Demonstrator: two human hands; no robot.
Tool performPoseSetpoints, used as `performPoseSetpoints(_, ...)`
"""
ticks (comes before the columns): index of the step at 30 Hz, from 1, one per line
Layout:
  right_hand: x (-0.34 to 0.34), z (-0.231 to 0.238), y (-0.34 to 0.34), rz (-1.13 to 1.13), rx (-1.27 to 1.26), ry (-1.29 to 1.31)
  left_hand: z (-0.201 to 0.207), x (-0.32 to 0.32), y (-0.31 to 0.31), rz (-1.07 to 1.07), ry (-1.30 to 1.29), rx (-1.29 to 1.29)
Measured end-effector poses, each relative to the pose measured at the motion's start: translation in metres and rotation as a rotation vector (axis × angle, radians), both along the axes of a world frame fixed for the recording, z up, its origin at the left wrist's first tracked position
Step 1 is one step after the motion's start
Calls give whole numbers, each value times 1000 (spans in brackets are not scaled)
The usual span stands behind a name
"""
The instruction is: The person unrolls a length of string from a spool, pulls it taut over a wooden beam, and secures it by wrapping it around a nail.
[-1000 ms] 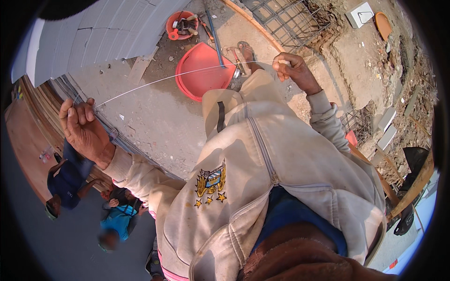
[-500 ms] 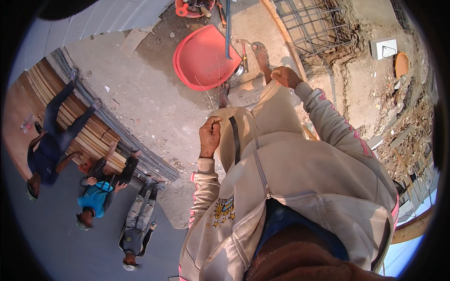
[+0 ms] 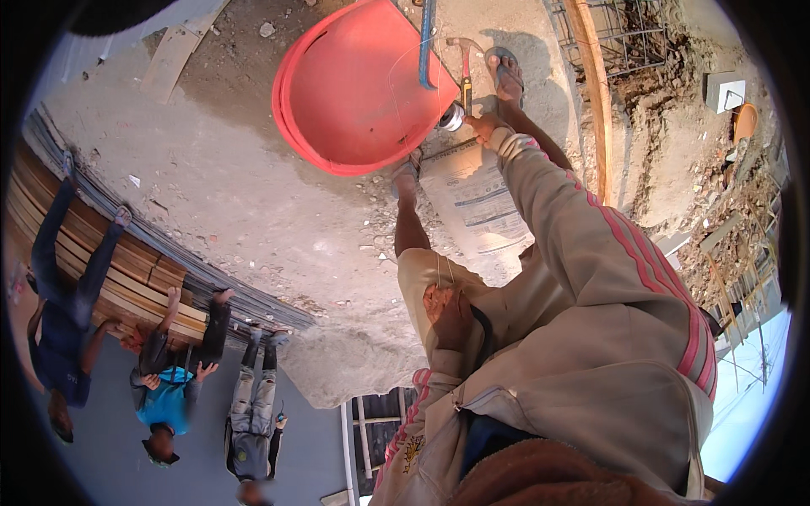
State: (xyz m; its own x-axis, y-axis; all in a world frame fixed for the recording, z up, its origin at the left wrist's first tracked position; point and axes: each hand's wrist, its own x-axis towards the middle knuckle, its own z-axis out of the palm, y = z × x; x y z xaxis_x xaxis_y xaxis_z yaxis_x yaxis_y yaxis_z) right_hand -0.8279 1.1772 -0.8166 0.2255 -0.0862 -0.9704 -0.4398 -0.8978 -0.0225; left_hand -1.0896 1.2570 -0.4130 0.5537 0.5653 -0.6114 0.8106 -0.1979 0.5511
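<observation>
My left hand (image 3: 447,314) lies against my thigh, its fingers closed, with a thin pale line (image 3: 440,270) like string or fine wire rising from it. Down by my feet, my right hand (image 3: 486,126) reaches with its fingers stretched out and nothing visible in them. Right beside those fingers lie a small spool (image 3: 452,116) and the handle end of a claw hammer (image 3: 466,80); whether they touch is unclear. A large red plastic basin (image 3: 363,84) sits left of the hammer, and a blue bar (image 3: 428,42) crosses its edge.
A flattened printed paper sack (image 3: 477,198) lies between my feet. Timber (image 3: 595,101) and a rebar cage (image 3: 629,38) run along the right. Three people stand or sit at the left near stacked boards (image 3: 110,274) and long dark bars (image 3: 211,287).
I have bent forward and down. My right hand has moved from above my knee to the ground beside the spool and hammer. My left hand has come back against my thigh.
</observation>
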Motion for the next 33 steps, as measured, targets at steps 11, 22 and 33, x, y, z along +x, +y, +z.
performPoseSetpoints(11, -63, -18, -5, -28, -122, -105, -15, -12, 21, 35, -69, 50)
performPoseSetpoints(22, 25, 434, 64, 167, 699, 13, 41, -13, 79, 333, -408, -646)
performPoseSetpoints(33, -68, 660, 59, -511, 1109, 154, 224, 65, 142, 183, -801, -809)
